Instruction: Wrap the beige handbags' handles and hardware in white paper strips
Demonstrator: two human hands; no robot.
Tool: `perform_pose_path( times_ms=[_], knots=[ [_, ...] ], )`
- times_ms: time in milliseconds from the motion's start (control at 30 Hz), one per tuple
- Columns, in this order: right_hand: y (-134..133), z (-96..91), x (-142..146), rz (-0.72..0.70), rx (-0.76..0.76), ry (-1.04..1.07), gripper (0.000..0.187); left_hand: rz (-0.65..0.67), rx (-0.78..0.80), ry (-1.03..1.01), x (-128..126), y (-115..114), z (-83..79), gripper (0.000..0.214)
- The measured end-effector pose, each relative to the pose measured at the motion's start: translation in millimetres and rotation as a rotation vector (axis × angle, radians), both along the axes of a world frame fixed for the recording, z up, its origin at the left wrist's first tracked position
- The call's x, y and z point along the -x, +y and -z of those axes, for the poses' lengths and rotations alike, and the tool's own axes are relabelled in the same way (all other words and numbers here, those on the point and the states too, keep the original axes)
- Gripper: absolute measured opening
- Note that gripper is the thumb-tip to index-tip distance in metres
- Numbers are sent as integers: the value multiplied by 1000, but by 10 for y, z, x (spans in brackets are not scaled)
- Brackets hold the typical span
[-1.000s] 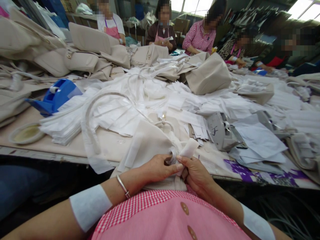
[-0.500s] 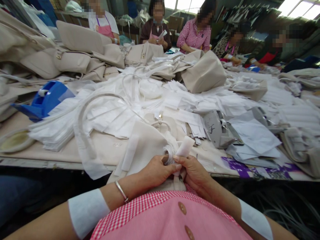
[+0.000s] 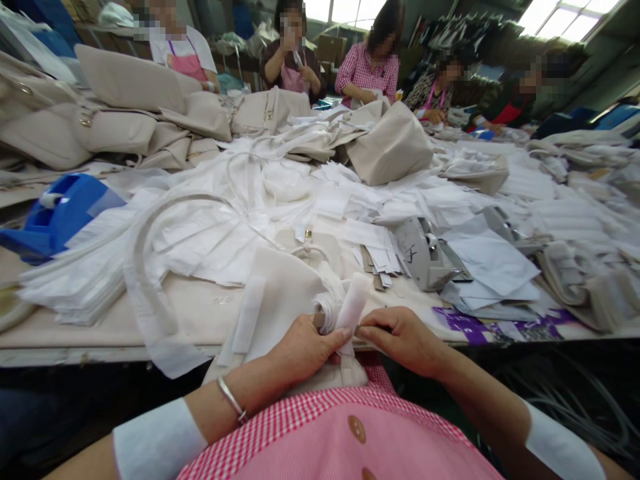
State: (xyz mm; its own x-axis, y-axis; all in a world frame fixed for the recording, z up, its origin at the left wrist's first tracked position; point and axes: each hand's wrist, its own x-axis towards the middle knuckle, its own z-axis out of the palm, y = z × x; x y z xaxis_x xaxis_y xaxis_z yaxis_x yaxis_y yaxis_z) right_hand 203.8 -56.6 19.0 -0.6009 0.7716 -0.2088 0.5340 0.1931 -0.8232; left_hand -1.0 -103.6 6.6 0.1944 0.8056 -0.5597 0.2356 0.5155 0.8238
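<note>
Bag at the belly: a pale beige handbag (image 3: 353, 375), smooth and leather-like, lies at the table's near edge against the apron, partly covered by a soft white packing sheet (image 3: 287, 287).
Strip: a flat, matt white strip (image 3: 354, 300), foam-like, with a squared end, stands up aslant from the bag.
Wrapping: thin, crinkled white wrap (image 3: 329, 312) winds round in layers beside the strip.
Clasp: a small gold-coloured fitting (image 3: 308, 235) shines just beyond.
Table: the cream top (image 3: 200, 308) is heaped with white sheets (image 3: 195, 247); a boxy stuffed beige bag (image 3: 393, 147) sits tilted among them.
Dispensers: a blue tape dispenser (image 3: 65, 213) on the left, a scuffed grey one (image 3: 420, 253) on the right, near loose paper (image 3: 493, 263).
Room: co-workers in aprons stand across the table, bright windows behind.
Left hand (image 3: 305, 347): thumb pressed flat on the strip's lower end, fingers curled under and mostly hidden; it has hold of the strip.
Right hand (image 3: 407, 340): half closed, thumb and forefinger tips close together just beside the strip; I can't tell whether they pinch anything.
Wrists: silver bangle (image 3: 231, 399) on the left; white bands on both forearms.
</note>
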Motion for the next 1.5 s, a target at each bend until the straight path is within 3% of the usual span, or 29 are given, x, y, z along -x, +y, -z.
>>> perform_pose_path(
  times_ms=[233, 367, 433, 567, 700, 833, 1000, 1200, 1333, 1500],
  knots=[
    [27, -108, -100, -8, -27, 15, 19, -9, 24, 32, 19, -20, 43, 48],
    [11, -351, -170, -306, -14, 39, 58, -13, 25, -2, 8, -1, -41, 41],
    [7, -416, -127, -414, -131, -24, 58, -5, 3, -6, -2, 0, -67, 38],
    [54, -390, 108, -566, -517, -169, 13, 13, -62, 50, -15, -16, -41, 28],
    [174, -378, 367, -737, -802, -184, 7, 112, -230, 87, -8, -27, 54, 22],
    [263, -323, 527, -775, -733, -130, 6, 186, -473, 147, 8, -37, 169, 20],
    [268, -154, 553, -654, -671, -48, 13, 218, -437, 200, 13, -65, 212, 22],
    [249, -91, 511, -485, -573, 194, 21, 178, -441, 88, 18, -82, 139, 22],
    [231, -90, 525, -504, -503, 257, 21, 252, -463, 183, 3, -30, 165, 22],
    [331, -256, 458, -579, -255, 220, 21, 271, -540, 271, 3, -25, 191, 30]
  ],
)
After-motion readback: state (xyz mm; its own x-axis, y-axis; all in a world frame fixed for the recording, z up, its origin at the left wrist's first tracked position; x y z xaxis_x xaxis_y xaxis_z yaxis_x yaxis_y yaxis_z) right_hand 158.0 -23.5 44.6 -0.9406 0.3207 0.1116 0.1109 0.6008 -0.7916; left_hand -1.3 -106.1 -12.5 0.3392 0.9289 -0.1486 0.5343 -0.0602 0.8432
